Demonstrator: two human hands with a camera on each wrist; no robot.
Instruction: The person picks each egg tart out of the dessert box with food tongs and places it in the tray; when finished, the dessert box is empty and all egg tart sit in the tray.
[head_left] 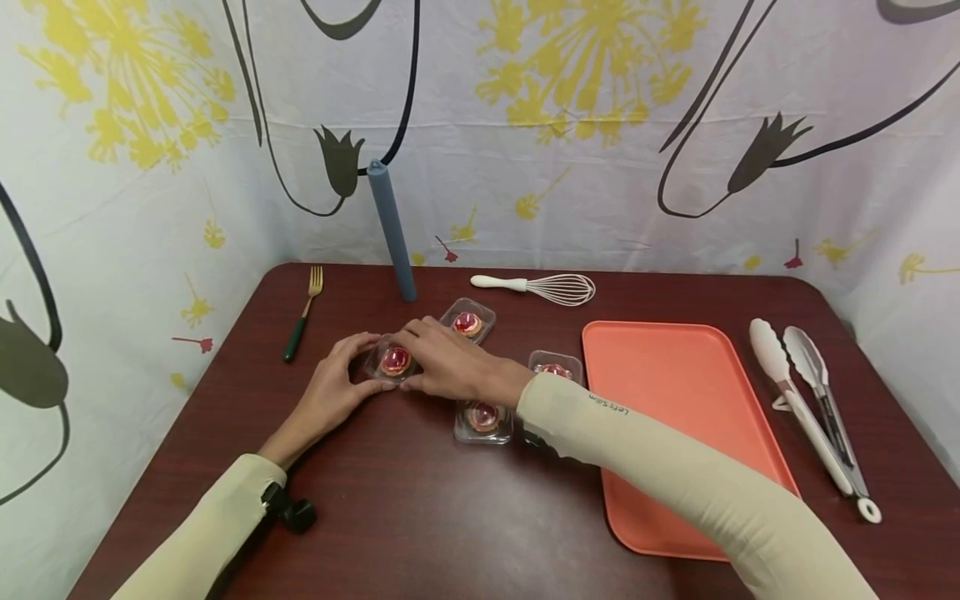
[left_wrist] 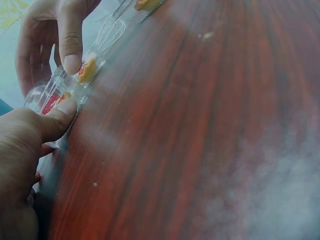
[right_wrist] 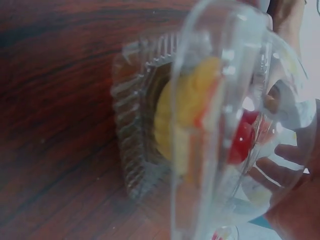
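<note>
Both hands meet around a clear plastic box with a red-topped tart [head_left: 394, 361] left of centre on the table. My left hand [head_left: 337, 387] grips its left side, and the thumb presses the near edge in the left wrist view. From the right, my right hand [head_left: 450, 362] holds the box, its fingers over the far side and thumb at the front. Another boxed tart [head_left: 467, 325] stands just behind the right hand. Two more boxed tarts, one in front [head_left: 483, 419] and one to the right [head_left: 553, 365], are partly covered by the right hand and sleeve.
An orange tray [head_left: 660, 358] lies on the right, under the right sleeve, with tongs [head_left: 813, 417] beyond it. At the back are a white whisk [head_left: 555, 288] and a tall blue rod [head_left: 392, 229]. A green-handled fork [head_left: 302, 317] lies at the left. Patterned cloth walls surround the table.
</note>
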